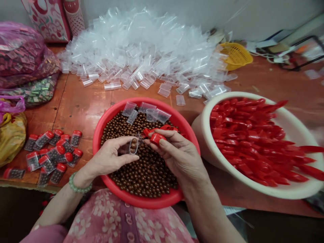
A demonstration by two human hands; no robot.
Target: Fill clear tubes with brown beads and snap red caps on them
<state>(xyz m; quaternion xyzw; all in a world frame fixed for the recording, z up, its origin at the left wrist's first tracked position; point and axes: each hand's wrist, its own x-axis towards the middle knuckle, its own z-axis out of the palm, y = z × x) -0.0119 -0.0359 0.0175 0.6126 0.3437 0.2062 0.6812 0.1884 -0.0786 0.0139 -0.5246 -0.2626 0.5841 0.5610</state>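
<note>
My left hand (113,153) is closed round a clear plastic case (133,146), its open end facing right with brown balls showing inside. My right hand (174,148) pinches a red cap (157,138) just to the right of that opening; the two are apart. More red caps lie at the fingers of the right hand, and I cannot tell whether they are held too. Below both hands is a red basin (101,126) full of small brown balls (144,175). Several empty clear cases (162,115) lie on the balls at the basin's far side.
A white tub (206,135) of red caps (245,141) stands at right. Filled, capped cases (54,153) lie at left beside plastic bags (21,57). Behind the basin rises a heap of clear cases (146,44), with a yellow basket (235,55) at its right.
</note>
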